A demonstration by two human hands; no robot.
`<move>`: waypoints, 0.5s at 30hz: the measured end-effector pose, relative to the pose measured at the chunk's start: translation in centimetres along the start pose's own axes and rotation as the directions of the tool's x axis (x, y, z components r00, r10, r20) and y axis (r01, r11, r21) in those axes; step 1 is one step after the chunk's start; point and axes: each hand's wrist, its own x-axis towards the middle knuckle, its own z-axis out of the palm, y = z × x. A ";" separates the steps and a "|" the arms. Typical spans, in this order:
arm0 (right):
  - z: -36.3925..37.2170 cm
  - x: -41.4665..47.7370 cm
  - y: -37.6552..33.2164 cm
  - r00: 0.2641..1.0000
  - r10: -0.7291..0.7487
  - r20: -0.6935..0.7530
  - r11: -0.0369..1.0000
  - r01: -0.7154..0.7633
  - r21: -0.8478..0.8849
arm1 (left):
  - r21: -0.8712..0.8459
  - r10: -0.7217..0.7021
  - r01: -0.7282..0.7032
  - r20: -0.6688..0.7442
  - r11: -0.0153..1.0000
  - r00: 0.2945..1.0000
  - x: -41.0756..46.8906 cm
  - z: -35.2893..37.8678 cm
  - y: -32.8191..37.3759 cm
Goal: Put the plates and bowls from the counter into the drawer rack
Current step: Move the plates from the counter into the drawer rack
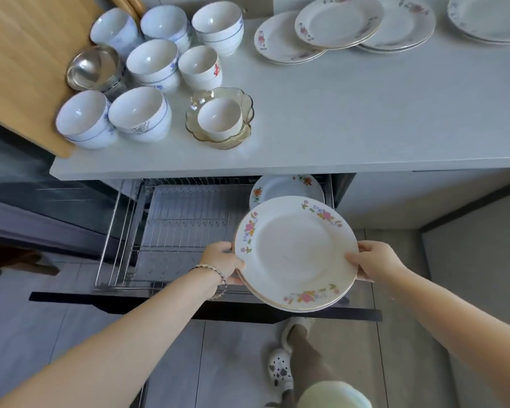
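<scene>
Where the pale worktop [351, 113] ends, the wire rack [174, 225] stands pulled out below it, its dark front [147, 301] nearest the person. A wooden board [21, 54] lies on the worktop's left end. Both hands hold a stack [295, 251] of flowered plates, tilted, above the rack's right side, and it hides that part of the wires. Behind it one plate [286, 187] stands on edge at the rack's back right. More plates [339, 25] lie in overlapping piles at the worktop's far right. Bowls [152, 58] crowd its left, partly on the board, with a steel bowl [92, 67] and a cup [220, 117] in a glass dish [242, 98] among them. The left hand [221, 260], a bracelet [215, 278] at its wrist, grips the stack's left rim, fingers curled round it. The right hand [377, 260] pinches the right rim, thumb on top, fingers under. One small bowl [200, 67] bears a red mark, too small to read.
</scene>
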 end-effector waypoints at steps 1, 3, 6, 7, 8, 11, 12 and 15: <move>0.6 1.0 0.0 1.000 0.021 -0.003 1.000 -0.021 0.006 | 0.014 -0.010 0.010 0.004 1.000 1.000 1.3 -0.1 0.2; 1.7 3.3 -0.2 0.998 0.064 -0.008 0.998 -0.063 0.031 | 0.020 -0.036 0.036 -0.010 0.999 0.999 4.1 -0.2 0.4; 3.0 6.7 -0.6 0.992 0.127 -0.018 0.990 -0.125 0.066 | 0.023 -0.067 0.068 -0.019 0.997 0.998 8.2 0.2 0.7; 3.5 7.8 -0.8 0.989 0.144 -0.022 0.987 -0.142 0.077 | 0.026 -0.077 0.078 -0.018 0.997 0.997 9.5 0.3 0.8; 3.9 8.9 -0.9 0.987 0.158 -0.028 0.984 -0.155 0.086 | 0.026 -0.089 0.090 -0.018 0.996 0.996 10.8 0.4 0.9; 5.2 12.1 -1.2 0.981 0.181 -0.062 0.980 -0.175 0.096 | 0.056 -0.118 0.119 -0.030 0.991 0.993 14.9 1.0 1.1; 5.6 12.8 -1.4 0.980 0.187 -0.074 0.980 -0.180 0.086 | 0.064 -0.124 0.126 -0.033 0.990 0.992 16.2 1.2 1.2; 6.8 15.3 -1.4 0.971 0.208 -0.115 0.977 -0.200 0.075 | 0.123 -0.123 0.127 -0.041 0.984 0.992 20.0 1.8 1.4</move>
